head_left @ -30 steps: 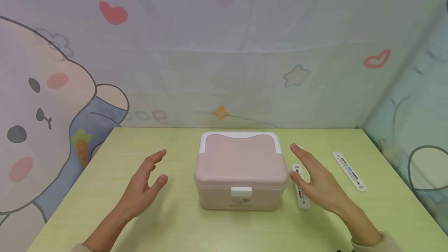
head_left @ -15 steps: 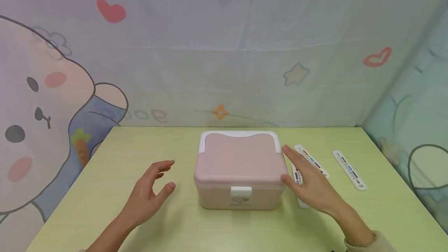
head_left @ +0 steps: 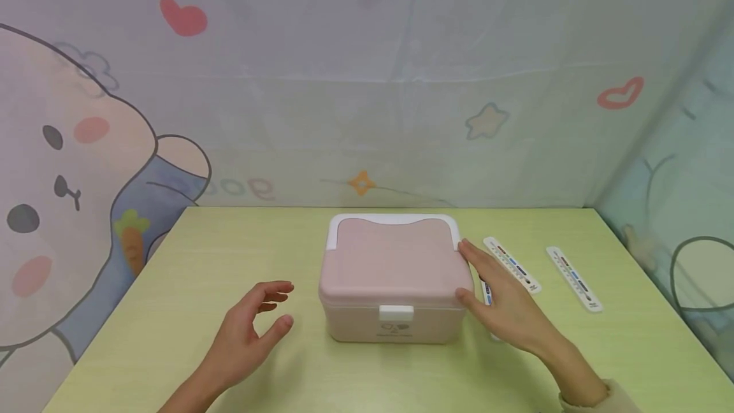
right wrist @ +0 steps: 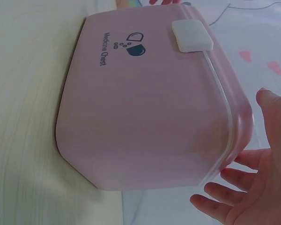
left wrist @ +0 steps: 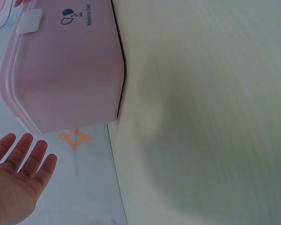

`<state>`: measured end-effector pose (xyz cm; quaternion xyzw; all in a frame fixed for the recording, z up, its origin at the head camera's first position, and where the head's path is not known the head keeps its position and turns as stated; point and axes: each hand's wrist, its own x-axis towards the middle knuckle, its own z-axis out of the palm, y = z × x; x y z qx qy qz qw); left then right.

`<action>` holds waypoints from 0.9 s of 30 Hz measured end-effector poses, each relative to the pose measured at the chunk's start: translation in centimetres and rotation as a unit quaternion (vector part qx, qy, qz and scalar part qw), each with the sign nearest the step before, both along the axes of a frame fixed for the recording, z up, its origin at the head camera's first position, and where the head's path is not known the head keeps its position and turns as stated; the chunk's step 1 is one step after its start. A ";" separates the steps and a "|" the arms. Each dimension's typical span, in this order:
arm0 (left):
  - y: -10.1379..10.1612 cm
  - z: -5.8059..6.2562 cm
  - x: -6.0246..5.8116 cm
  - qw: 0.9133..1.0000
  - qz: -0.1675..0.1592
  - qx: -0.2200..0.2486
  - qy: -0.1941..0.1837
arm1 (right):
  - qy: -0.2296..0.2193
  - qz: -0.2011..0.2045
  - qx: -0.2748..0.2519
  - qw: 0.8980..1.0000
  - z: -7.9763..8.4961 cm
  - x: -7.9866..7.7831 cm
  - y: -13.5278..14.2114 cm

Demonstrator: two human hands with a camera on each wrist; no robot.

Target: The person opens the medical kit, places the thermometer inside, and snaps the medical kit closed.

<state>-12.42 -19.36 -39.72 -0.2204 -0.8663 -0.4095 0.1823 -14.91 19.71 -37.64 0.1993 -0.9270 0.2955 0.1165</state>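
A pink medicine chest [head_left: 395,266] with a white front latch [head_left: 396,313] sits closed on the table, "Medicine Chest" printed on its front. Beside its right side is my right hand [head_left: 510,304], fingers extended along the lid's edge. In the right wrist view this hand's fingers [right wrist: 229,194] are at the lid's corner; whether they touch it I cannot tell. My left hand [head_left: 243,336] hovers left of the chest, apart from it, fingers loosely bent and holding nothing. The left wrist view shows that hand [left wrist: 14,187] with its palm visible and fingers spread.
Right of the chest lie two flat white strips with printed scales and coloured bands, a nearer strip [head_left: 512,264] and a farther strip [head_left: 574,279]. A third strip [head_left: 487,292] is mostly hidden under my right hand. A patterned cloth [head_left: 367,81] hangs behind the table [head_left: 229,241].
My right hand has moved left to the chest's side, uncovering the nearer strip. My left hand has shifted right and toward the table's front. The chest has stayed in place.
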 end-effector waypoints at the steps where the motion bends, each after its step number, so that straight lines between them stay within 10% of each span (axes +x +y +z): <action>1: 0.1 -0.1 0.1 1.000 -0.002 0.001 -0.002 | 0.002 0.000 -0.002 1.000 0.0 0.0 -0.1; 27: 3.5 -2.5 1.4 0.992 -0.089 0.051 -0.068 | -0.016 -0.009 -0.089 0.996 -0.9 0.3 -1.1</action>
